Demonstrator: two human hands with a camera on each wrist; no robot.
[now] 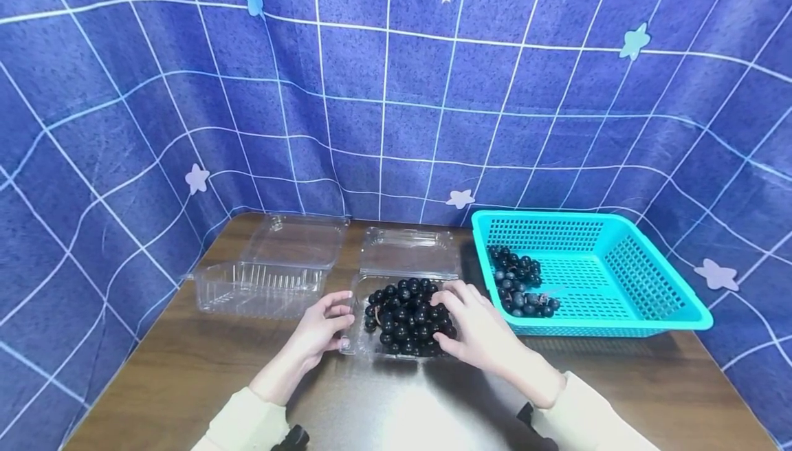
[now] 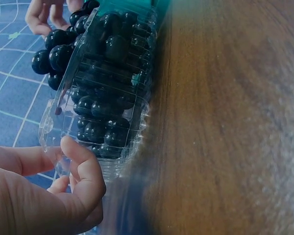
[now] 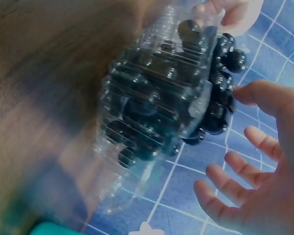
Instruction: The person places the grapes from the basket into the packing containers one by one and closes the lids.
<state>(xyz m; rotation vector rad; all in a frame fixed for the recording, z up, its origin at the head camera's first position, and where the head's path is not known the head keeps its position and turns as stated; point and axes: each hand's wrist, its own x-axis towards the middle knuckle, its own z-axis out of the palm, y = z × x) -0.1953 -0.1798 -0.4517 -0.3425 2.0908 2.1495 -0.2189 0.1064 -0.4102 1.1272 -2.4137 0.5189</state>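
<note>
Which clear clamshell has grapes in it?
The right clamshell, between left hand and right hand: dark grapes are heaped inside it; the left clamshell holds none.

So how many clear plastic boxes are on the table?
2: the left box, and the middle box, heaped with dark grapes, nearer the turquoise basket. Any others nested beneath these could be hidden.

Dark grapes (image 1: 405, 317) obscure most of the floor of the clear container (image 1: 361, 339), and the right hand (image 1: 479, 327) hides part of its right rim in the head view; contact between hand and fruit cannot be settled from where I stand. Both sleeves (image 1: 247, 423) are cut off below. Right wrist view: tabletop (image 3: 34, 98) blurred; left hand (image 3: 240, 14) cropped above; teal basket (image 3: 54, 229) reduced to a sliver.
</note>
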